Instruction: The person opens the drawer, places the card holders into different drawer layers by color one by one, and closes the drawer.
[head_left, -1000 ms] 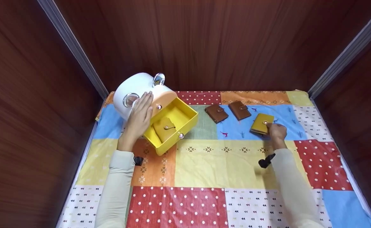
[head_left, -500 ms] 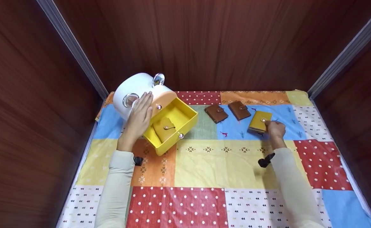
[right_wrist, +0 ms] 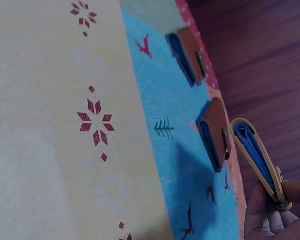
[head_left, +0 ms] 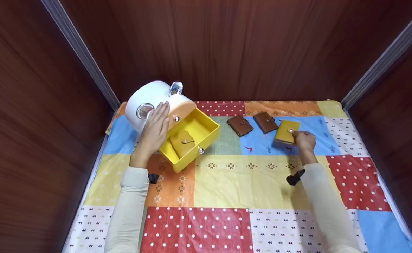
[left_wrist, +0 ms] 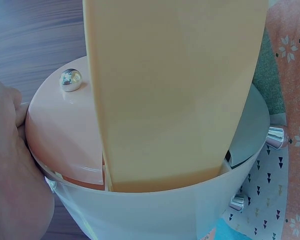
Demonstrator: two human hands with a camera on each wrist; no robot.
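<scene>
My left hand (head_left: 154, 131) rests with straight fingers on top of a white rounded drawer box (head_left: 153, 93). A yellow drawer (head_left: 211, 137) is pulled out of the box, and a mustard wallet (head_left: 182, 143) with a snap strap lies in it. With thumb and fingers my right hand (head_left: 305, 142) pinches the snap edge of another yellow wallet (head_left: 285, 133). In the right wrist view this yellow wallet (right_wrist: 260, 160) is edge-on, raised above the cloth, its blue inside showing. To its left lie two brown wallets, one (head_left: 265, 122) nearer and one (head_left: 240, 125) farther.
A patchwork cloth (head_left: 227, 182) covers the table. Dark wood panels (head_left: 227, 52) enclose the back and both sides. Two shiny round ornaments, one upright (head_left: 176, 88) and one flat (head_left: 145, 111), sit on the box. The drawer front carries a round knob (head_left: 201, 150).
My right hand has shifted slightly up and to the left with the yellow wallet, bringing it closer to the brown ones. The left hand and the box have stayed in place.
</scene>
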